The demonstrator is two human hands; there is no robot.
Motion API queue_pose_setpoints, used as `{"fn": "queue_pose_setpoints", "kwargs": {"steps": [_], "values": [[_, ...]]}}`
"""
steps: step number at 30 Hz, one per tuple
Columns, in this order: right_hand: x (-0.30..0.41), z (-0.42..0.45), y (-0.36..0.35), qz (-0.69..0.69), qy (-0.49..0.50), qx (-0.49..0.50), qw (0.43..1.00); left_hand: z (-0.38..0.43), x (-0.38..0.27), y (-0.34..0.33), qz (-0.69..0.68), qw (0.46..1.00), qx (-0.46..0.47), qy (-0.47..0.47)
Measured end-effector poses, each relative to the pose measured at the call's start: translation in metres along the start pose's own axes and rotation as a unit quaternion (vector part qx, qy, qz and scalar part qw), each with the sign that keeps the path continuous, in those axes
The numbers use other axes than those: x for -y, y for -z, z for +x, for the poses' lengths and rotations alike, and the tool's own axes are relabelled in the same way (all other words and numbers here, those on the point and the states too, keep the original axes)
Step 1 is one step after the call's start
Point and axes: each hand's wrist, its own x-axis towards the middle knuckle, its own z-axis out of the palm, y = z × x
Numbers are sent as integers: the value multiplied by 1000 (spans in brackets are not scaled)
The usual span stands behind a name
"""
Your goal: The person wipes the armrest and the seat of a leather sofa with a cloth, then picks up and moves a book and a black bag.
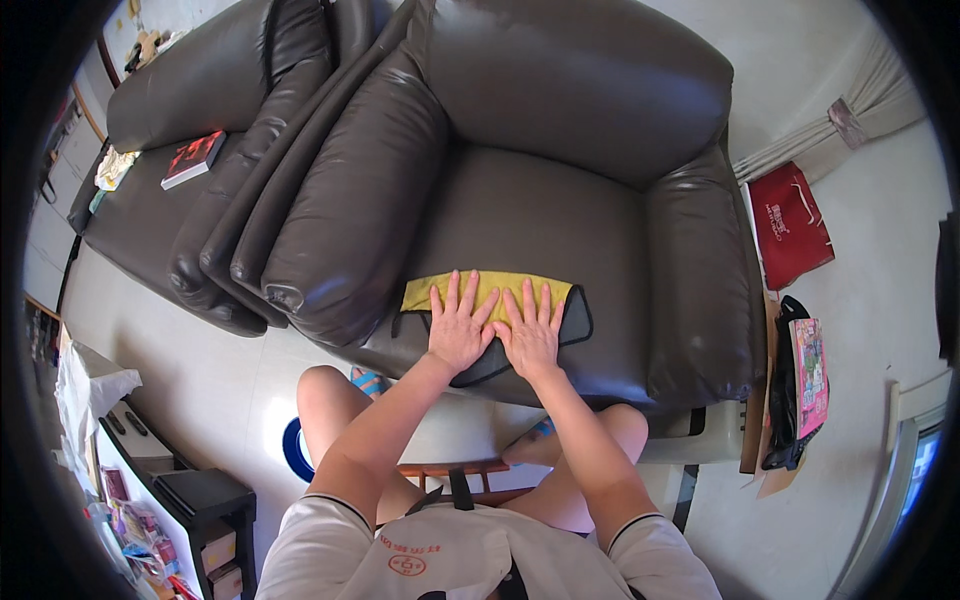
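Observation:
A yellow and grey cloth with black edging [489, 283] lies across the front of the seat of a dark brown leather armchair [540, 210]. Its yellow part is uppermost along the far side, and grey parts show nearer me and at the right. My left hand [459, 322] rests palm down on it, fingers spread. Beside it my right hand [531, 322] presses flat in the same way, the two thumbs touching or nearly so. Part of the cloth is hidden under both hands.
Padded armrests [697, 277] flank the seat. On the sofa at the left lie a book [193, 159] and a crumpled cloth [115, 168]. A red paper bag [789, 225] and a pink magazine [810, 375] are at the right. A blue-rimmed basin [295, 450] stands on the floor, near a black shelf unit [206, 491].

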Motion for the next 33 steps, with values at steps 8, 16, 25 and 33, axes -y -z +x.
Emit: {"fn": "queue_pose_setpoints", "kwargs": {"steps": [8, 16, 25, 33], "values": [[-16, 59, -13, -5, -3, 3, 1000, 53, 17, -13, 13, 1000, 0, 24], [-34, 123, -30, -2, -5, 6, 1000, 115, 38, -29, 39, 997, 36, 52], [-52, 195, -44, -10, -9, -2, 1000, 181, 65, -57, 87, 994, 0, 59], [-72, 258, -53, 16, -32, 18, 999, 243, 86, -77, 147, 984, 40, 88]]}}
